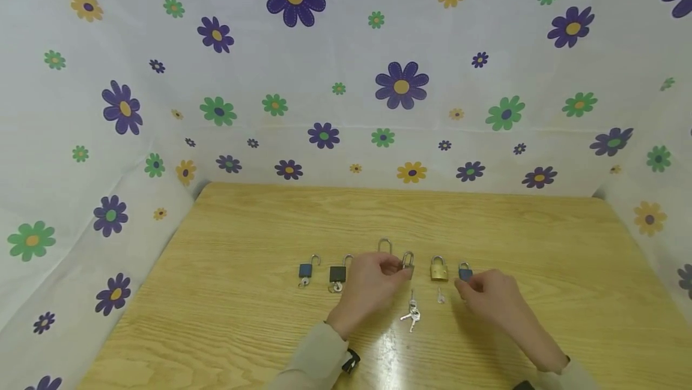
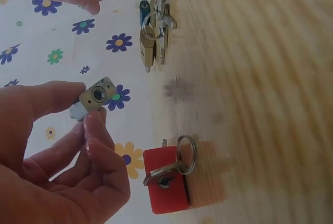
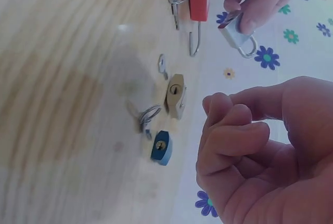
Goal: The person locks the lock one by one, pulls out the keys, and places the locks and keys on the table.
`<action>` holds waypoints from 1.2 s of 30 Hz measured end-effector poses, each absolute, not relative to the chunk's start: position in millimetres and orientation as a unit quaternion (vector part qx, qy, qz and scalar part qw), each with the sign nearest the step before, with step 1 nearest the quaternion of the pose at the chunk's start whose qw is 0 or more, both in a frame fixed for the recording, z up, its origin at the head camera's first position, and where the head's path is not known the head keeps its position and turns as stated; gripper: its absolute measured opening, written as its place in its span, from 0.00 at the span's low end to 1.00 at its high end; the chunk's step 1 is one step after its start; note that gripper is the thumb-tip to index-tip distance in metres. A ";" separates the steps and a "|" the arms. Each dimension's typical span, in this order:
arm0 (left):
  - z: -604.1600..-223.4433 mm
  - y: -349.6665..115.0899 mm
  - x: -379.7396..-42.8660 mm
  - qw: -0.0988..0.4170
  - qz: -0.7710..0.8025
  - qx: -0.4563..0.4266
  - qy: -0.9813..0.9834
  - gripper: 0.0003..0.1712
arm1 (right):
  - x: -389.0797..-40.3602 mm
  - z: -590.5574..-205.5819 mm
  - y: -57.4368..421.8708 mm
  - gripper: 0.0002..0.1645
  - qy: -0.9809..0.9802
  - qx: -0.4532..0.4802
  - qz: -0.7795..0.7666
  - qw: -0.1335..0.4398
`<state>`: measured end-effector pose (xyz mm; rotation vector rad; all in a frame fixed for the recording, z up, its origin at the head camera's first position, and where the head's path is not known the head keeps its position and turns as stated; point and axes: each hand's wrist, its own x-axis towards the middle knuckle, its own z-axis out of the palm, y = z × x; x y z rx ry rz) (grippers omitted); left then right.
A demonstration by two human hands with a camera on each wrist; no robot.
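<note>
My left hand [image 1: 373, 285] pinches a small silver padlock [image 2: 98, 95] between thumb and fingertips, raised off the table. Its shackle looks closed in the right wrist view, and its keyhole faces the left wrist camera. My right hand [image 1: 492, 297] hovers by a blue padlock [image 3: 162, 147], fingers loosely curled and nothing visible in them. A brass padlock [image 1: 439, 271] stands between the hands, with a small key [image 1: 440, 297] before it. Behind my left hand, a red padlock [image 2: 165, 180] has a key in it and its shackle raised. A bunch of keys [image 1: 413, 313] lies nearer me.
To the left stand another blue padlock [image 1: 305, 270] and a black padlock [image 1: 337, 274], both with raised shackles and keys at their bases. A ring with a key [image 3: 149, 116] lies by the right blue padlock. Flowered cloth [image 1: 346, 83] encloses the wooden table [image 1: 227, 318].
</note>
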<state>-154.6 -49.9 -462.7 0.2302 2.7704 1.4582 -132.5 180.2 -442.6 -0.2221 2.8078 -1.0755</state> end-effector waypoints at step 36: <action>-460.5 -32.3 -169.7 -0.017 0.286 0.085 0.954 0.33 | -123.4 -450.4 184.8 0.21 0.932 -0.047 -0.348 0.093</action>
